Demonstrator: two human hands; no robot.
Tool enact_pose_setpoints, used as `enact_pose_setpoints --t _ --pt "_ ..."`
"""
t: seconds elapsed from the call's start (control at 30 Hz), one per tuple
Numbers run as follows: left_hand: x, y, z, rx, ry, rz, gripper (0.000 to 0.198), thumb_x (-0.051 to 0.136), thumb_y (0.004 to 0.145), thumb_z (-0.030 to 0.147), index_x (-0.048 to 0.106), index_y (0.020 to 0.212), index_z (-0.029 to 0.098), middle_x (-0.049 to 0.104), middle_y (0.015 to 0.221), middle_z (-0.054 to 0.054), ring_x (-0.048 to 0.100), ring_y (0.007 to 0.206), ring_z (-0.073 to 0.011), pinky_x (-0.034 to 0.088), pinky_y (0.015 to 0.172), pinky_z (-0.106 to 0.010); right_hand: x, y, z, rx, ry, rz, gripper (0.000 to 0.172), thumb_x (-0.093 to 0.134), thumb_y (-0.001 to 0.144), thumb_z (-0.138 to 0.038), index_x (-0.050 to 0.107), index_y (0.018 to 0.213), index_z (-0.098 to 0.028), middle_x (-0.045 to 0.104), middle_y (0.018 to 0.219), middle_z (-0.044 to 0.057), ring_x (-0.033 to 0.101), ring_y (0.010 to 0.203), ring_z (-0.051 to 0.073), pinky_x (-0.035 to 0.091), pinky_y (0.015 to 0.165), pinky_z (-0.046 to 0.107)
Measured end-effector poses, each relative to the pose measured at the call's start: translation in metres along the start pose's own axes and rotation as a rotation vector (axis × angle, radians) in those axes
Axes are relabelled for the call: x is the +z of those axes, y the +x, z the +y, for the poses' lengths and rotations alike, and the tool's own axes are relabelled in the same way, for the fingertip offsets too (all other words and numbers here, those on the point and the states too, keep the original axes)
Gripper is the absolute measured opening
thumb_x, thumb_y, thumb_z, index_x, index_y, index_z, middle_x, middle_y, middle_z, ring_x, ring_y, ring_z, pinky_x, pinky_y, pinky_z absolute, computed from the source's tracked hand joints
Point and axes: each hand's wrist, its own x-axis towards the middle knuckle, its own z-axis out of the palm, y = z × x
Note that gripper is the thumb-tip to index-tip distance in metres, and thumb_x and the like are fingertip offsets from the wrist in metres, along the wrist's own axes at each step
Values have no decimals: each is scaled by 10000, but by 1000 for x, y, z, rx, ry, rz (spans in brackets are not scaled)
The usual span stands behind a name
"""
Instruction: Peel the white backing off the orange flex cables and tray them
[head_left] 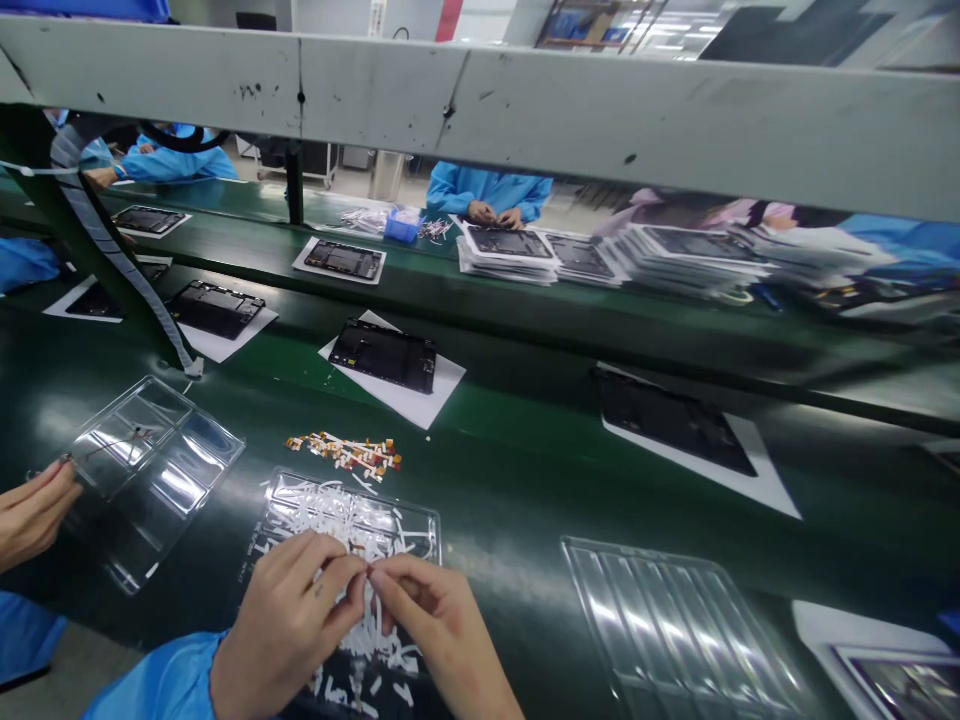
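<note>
My left hand and my right hand meet fingertip to fingertip above a clear plastic tray. The left fingers are pinched together, and a tiny orange-brown end of a flex cable shows by them. Thumb and index finger of the right hand are closed too, against the left fingertips; what lies between them is hidden. White paper strips lie heaped in the tray under both hands. Just beyond it is a small pile of orange-and-white flex cables.
Tablet housings on white sheets lie on the green bench, one ahead, another to the right. A ribbed clear tray sits at right. Another person's hand is by a clear tray at left. A grey beam crosses overhead.
</note>
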Motion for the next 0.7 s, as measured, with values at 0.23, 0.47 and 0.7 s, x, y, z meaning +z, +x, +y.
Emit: enact_pose_setpoints --t 0.23,0.47,0.7 --pt "9 -2 -12 43 93 -16 137 488 959 98 588 941 191 664 828 -27 661 711 -190 498 646 -308 2 -3 0 -5 -37 -2 450 732 829 -616 749 775 -170 582 611 -8 515 567 125 429 580 246" --pt "-3 -9 -31 -8 67 15 109 561 956 96 626 966 183 686 858 -27 660 715 -180 493 660 -310 -12 -4 14 35 -59 82 500 721 805 -671 660 768 -177 498 559 -49 455 520 108 347 511 226" --pt "-3 -3 -8 128 -6 7 111 636 959 113 663 1046 176 725 829 -16 646 678 -177 469 631 -324 1 -3 -1 36 -17 2 491 749 794 -651 701 773 -163 529 568 -37 480 532 110 390 553 234"
